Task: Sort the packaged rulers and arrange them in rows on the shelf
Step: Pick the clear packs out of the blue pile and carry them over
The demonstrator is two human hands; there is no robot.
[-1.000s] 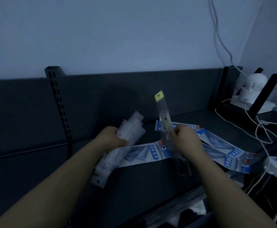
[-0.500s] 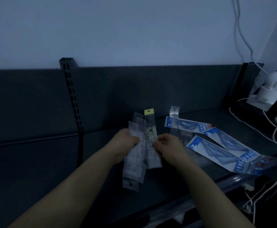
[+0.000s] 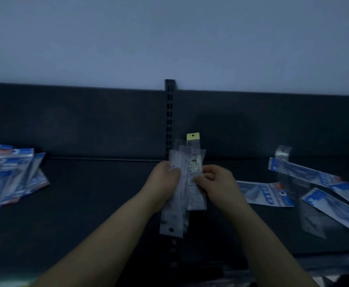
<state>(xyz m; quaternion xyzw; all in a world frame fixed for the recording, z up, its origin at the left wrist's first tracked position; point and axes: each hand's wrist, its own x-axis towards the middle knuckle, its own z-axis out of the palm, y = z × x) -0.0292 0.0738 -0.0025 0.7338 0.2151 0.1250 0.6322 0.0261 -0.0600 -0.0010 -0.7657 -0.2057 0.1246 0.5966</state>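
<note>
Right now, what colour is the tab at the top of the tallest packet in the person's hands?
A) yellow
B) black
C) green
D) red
A: the ruler packet that the right hand pinches beside the left hand and its bundle ends in a yellow tab with a hole.

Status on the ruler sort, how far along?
Early to midway. Done-looking: a blue pile gathered at the left of the shelf, not in rows. In hand: left hand grips a bundle of clear packs; right hand pinches the yellow-topped pack in it. Left: scattered blue packs and a loose clear pack at right, plus laying rows.
</note>
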